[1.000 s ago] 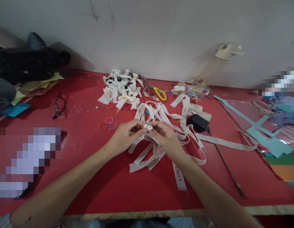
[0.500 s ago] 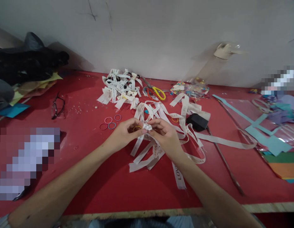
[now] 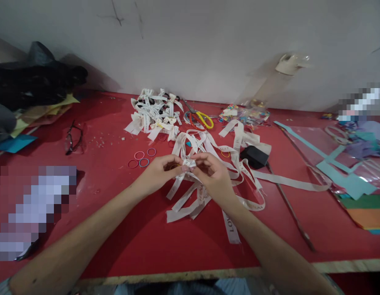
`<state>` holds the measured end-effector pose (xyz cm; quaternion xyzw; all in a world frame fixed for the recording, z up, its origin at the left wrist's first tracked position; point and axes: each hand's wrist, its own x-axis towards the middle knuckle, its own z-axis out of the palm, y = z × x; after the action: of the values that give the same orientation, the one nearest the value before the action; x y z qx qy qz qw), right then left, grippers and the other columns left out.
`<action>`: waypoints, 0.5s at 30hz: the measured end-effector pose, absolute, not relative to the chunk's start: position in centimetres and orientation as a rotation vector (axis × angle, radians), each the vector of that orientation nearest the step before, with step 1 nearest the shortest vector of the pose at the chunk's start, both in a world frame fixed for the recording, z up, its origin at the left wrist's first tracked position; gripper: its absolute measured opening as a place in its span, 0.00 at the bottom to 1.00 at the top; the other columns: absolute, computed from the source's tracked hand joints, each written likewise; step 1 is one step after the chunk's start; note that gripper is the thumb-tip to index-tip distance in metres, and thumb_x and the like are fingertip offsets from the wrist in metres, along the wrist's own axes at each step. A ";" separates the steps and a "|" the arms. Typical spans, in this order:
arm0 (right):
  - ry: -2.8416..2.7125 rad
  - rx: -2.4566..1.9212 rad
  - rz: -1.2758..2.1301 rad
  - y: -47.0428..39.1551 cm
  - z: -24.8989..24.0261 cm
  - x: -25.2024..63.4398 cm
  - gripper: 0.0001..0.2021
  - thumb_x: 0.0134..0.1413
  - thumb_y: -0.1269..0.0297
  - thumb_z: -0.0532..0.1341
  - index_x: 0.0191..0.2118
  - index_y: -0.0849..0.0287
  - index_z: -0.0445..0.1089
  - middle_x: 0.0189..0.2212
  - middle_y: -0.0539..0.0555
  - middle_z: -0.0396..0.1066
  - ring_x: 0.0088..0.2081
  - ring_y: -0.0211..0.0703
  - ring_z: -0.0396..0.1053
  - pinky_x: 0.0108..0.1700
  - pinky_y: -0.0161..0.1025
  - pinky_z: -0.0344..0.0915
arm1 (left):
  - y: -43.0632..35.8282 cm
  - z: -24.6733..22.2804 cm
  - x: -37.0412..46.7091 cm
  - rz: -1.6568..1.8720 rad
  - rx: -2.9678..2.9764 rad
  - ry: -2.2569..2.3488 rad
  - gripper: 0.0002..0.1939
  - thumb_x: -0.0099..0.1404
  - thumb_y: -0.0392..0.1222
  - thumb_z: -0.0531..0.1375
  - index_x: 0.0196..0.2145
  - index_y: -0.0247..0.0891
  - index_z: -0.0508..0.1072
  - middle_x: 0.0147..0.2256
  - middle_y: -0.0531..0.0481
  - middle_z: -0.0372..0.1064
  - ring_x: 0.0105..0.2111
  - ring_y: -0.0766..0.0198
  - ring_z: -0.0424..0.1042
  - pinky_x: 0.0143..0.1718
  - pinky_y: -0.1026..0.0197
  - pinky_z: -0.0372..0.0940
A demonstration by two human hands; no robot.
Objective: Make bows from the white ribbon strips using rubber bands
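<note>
My left hand [image 3: 160,174] and my right hand [image 3: 215,177] meet over the red table, both pinching a white printed ribbon [image 3: 189,163] that is gathered into a knot. A yellow hair elastic [image 3: 175,166] shows partly behind my left fingers, by the knot. Ribbon tails hang below my fingertips. Loose lengths of printed ribbon [image 3: 235,164] lie tangled under and beyond my hands. Pink, red and blue hair elastics [image 3: 139,155] rest left of my left hand. Farther back sits a pile of ribbon-tied elastics [image 3: 154,106].
Scissors with red and yellow handles [image 3: 202,120] lie behind the ribbons. A black block [image 3: 255,157] and a thin rod [image 3: 291,209] are to the right, near teal paper strips [image 3: 346,176]. Eyeglasses [image 3: 73,138] lie at left. A wall [image 3: 190,49] closes off the back.
The knot between my fingertips has turned slightly and looks flatter, and less of the yellow elastic shows. Both hands stay in nearly the same place.
</note>
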<state>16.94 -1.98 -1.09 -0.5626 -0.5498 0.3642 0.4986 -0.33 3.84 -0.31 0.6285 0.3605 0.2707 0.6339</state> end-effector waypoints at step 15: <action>-1.070 -1.169 1.289 -1.9 -0.6 16.4 0.15 0.53 0.57 0.64 0.45 0.54 0.68 0.33 0.48 0.72 0.32 0.37 0.72 0.38 0.38 0.72 | 3.9 -0.3 -0.4 0.729 1.386 0.858 0.14 0.59 0.49 0.64 0.28 0.36 0.69 0.24 0.58 0.62 0.23 0.73 0.58 0.26 0.68 0.54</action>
<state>16.42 -1.87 -0.60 -0.4881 -0.4468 0.5382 0.5220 -0.39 3.91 -0.25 0.6044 0.3744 0.3180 0.6273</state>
